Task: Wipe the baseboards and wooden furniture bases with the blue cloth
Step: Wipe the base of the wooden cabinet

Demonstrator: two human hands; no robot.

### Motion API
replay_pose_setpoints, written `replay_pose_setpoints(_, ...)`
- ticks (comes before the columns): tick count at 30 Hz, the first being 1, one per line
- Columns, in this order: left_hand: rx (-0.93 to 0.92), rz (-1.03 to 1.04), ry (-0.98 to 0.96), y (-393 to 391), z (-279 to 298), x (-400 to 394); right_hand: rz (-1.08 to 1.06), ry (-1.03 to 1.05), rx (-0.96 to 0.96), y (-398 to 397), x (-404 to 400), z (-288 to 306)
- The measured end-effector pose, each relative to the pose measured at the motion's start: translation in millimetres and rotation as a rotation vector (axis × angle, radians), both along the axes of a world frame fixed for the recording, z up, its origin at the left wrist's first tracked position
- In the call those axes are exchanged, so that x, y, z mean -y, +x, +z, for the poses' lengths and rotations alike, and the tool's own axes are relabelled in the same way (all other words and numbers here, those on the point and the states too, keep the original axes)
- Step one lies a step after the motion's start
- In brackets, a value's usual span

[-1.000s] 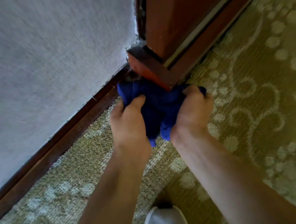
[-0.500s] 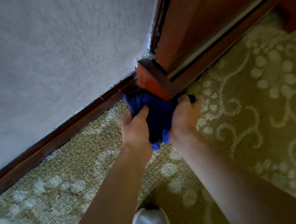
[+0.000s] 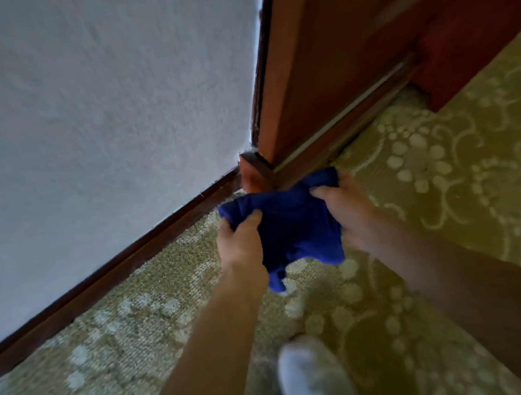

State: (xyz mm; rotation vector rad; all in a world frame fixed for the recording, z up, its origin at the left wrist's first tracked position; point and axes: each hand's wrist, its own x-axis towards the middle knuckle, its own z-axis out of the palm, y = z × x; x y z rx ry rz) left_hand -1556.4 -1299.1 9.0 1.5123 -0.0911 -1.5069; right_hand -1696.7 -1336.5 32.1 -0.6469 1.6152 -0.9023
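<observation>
Blue cloth (image 3: 298, 228) bunched between both hands, just off the carpet (image 3: 437, 185), its far edge touching the corner of the wooden furniture base (image 3: 256, 173). Left hand (image 3: 240, 242) gripping the cloth's left end, thumb on top. Right hand (image 3: 346, 213) clutching the right end, fingers curled into the fabric beside the base's lower rail. Dark baseboard (image 3: 119, 269) along the foot of the pale wall (image 3: 108, 115), meeting the furniture base at the corner. White shoe (image 3: 311, 375) on the carpet at the near edge.
</observation>
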Motion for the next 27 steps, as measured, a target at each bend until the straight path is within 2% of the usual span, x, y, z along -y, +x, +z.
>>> replay_pose_setpoints(4, -0.108, 0.114, -0.119, -21.9, -19.2, -7.7, 0.023, -0.023, -0.023, -8.3, 21.9, -24.3)
replay_pose_setpoints(8, -0.226, 0.222, -0.048, -49.6, -58.2, -3.9, -0.018, -0.027, 0.144, -38.1, 37.3, -68.4)
replay_pose_setpoints(12, -0.265, 0.295, 0.006, -94.6, -84.0, 4.6, -0.025, -0.026, 0.178, -62.4, 45.5, -104.2)
replay_pose_setpoints(17, -0.211, 0.423, 0.059, -141.4, -90.1, 25.4, 0.177, -0.039, 0.119, -77.4, 67.3, -121.5)
replay_pose_setpoints(20, -0.234, 0.421, 0.08, -142.3, -89.4, 35.4, 0.182, -0.066, 0.146, -77.3, 75.1, -123.8)
replay_pose_setpoints(23, -0.157, 0.402, 0.141, -144.7, -86.7, 46.2, 0.207, -0.042, 0.176, -80.6, 80.2, -125.5)
replay_pose_setpoints(27, -0.155, 0.378, 0.162, -147.8, -95.8, 50.5, 0.219, -0.049, 0.183, -85.4, 88.7, -128.3)
